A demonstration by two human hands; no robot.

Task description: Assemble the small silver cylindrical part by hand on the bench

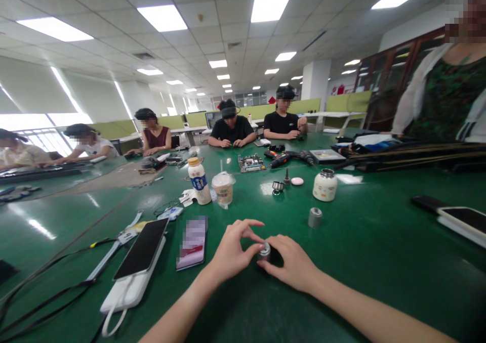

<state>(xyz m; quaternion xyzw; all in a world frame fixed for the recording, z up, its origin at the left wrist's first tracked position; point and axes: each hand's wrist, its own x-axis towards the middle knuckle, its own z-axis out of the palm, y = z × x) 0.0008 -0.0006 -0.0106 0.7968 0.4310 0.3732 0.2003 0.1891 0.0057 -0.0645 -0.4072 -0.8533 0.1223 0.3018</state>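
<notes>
A small grey metal cylinder (265,253) stands on the green table between my two hands. At its upper left edge, my left hand (236,249) pinches with thumb and a curled finger, while the index finger arches above. My right hand (294,263) grips the cylinder from the right, thumb near its base and fingers curving behind the top. A second, similar metal cylinder (315,218) stands upright beyond my right hand. Left of my left hand lies a phone with a lit lilac screen (192,243).
A dark-screened phone (142,247) rests on a white power bank (132,292) among cords. Farther off stand a bottle (199,182), a lidded cup (223,188) and a cream jar (325,186). A circuit board (251,163) and power drills (290,158) lie before seated people.
</notes>
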